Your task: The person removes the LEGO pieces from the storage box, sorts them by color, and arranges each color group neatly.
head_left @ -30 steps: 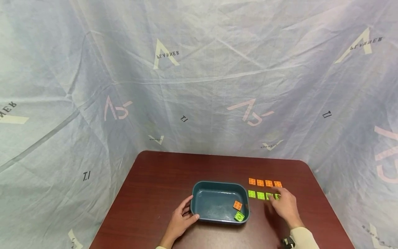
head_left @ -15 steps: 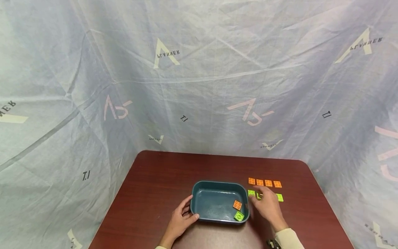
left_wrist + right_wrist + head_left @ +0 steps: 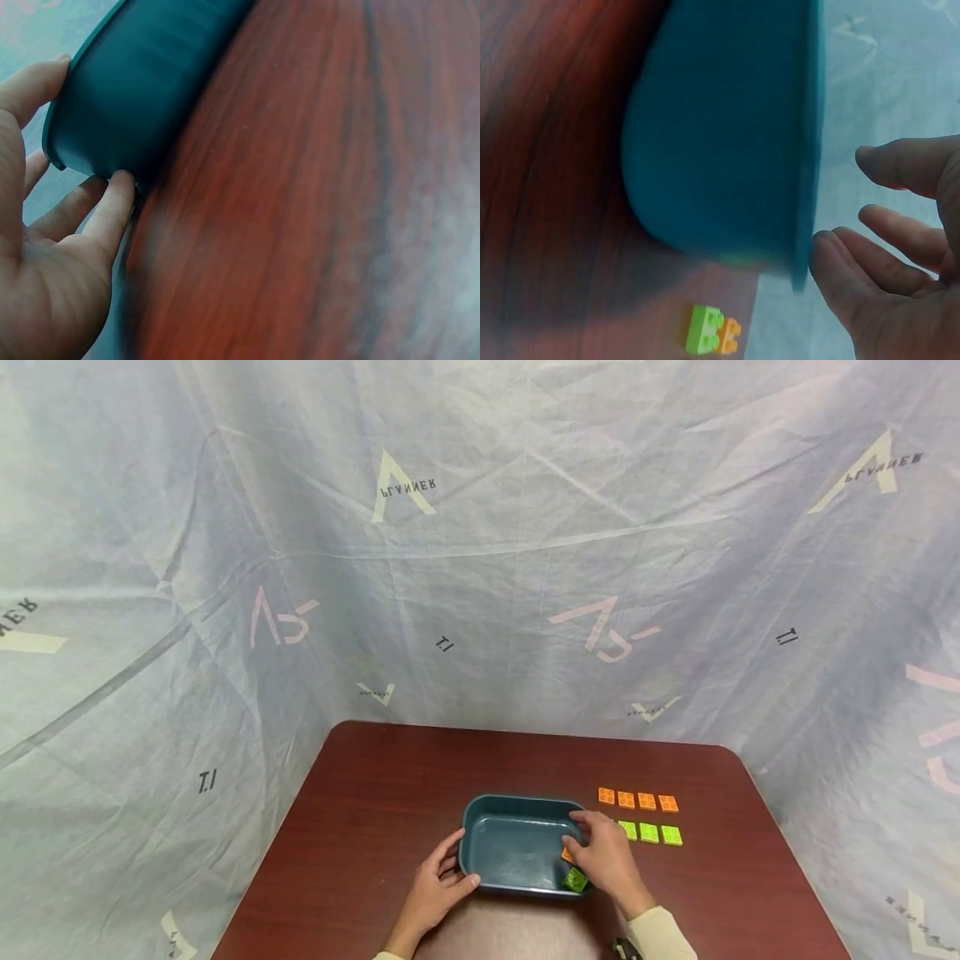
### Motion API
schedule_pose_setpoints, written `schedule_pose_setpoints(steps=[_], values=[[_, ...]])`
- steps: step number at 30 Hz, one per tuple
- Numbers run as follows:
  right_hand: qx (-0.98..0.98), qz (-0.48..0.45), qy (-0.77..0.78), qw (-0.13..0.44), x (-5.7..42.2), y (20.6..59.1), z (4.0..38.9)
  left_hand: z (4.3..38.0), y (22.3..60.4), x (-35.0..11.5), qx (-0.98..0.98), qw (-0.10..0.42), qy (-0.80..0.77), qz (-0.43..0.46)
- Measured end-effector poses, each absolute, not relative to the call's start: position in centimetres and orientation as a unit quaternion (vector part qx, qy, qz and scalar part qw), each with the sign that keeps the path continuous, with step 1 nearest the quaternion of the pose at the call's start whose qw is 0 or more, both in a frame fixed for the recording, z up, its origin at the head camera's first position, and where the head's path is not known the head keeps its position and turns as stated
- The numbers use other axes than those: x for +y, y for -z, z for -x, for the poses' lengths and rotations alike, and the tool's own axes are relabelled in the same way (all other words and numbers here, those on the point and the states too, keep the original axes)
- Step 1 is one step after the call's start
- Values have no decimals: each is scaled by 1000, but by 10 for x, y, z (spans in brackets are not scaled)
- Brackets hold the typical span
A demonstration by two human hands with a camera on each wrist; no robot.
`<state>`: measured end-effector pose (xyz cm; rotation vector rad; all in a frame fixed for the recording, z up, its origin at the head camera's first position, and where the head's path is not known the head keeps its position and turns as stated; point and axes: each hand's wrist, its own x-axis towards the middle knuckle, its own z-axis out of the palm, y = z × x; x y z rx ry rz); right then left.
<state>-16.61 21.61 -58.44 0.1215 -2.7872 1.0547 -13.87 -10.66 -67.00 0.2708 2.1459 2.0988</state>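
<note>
A dark teal rectangular plastic basin (image 3: 517,888) stands on the table. My left hand (image 3: 435,892) holds its left end, thumb at the front corner and fingers along the side wall; the left wrist view shows fingertips against the basin (image 3: 127,97). Above the basin's right end is my right hand (image 3: 606,856), thumb and fingers apart, nothing visible between them. Inside the basin, partly under that hand, lie an orange toy brick (image 3: 567,855) and a green toy brick (image 3: 576,879). In the right wrist view the spread right hand (image 3: 900,255) is beside the rim.
Right of the basin, an orange row of bricks (image 3: 647,801) lies behind a green row of bricks (image 3: 648,832); the right hand covers part of the green row. The reddish-brown table (image 3: 360,810) is backed by grey printed cloth (image 3: 480,568).
My right hand has moved left, from the right end of the green row across the bricks to above the basin. My left hand and the basin have stayed in place.
</note>
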Motion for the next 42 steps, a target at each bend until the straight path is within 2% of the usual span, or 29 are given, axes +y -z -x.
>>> schedule_pose_setpoints(steps=[9,24,42], values=[[-952,-95,-290,31,195,600,174,139,670,-107,709,60,-696,-91],[-951,-89,-295,-5,192,604,182,139,669,-106,711,58,-695,-89],[-944,-125,-307,0,190,609,186,138,671,-106,720,63,-686,-85]])
